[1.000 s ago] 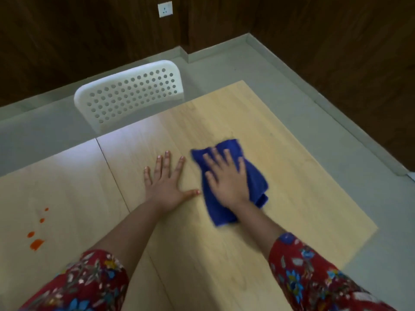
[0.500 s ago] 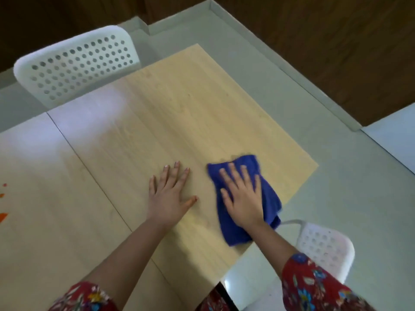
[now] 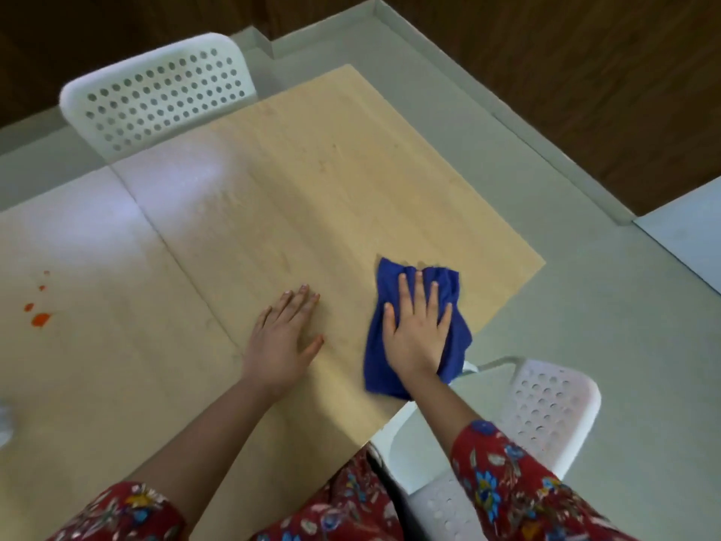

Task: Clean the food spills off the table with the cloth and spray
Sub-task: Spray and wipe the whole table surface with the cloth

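A crumpled blue cloth [image 3: 377,361] lies near the right front corner of the light wooden table [image 3: 312,181]. My right hand [image 3: 417,329] presses flat on top of it with the fingers spread, and the cloth's lower edge hangs slightly past the table edge. To the left of the cloth, my left hand [image 3: 283,341] rests flat on bare wood, holding nothing. Several orange food spots [image 3: 40,319] sit on the table at the far left, well away from both hands. I see no spray bottle that I can identify.
A white perforated chair [image 3: 156,95] stands at the table's far side. Another white chair [image 3: 546,408] is at the near right corner, under my right arm. A blurred white object [image 3: 4,423] shows at the left edge. Grey floor surrounds the table.
My right hand has slid the cloth toward the table's right front corner. My left hand stays flat on the table. The view shifted, bringing the orange spots back in at the left.
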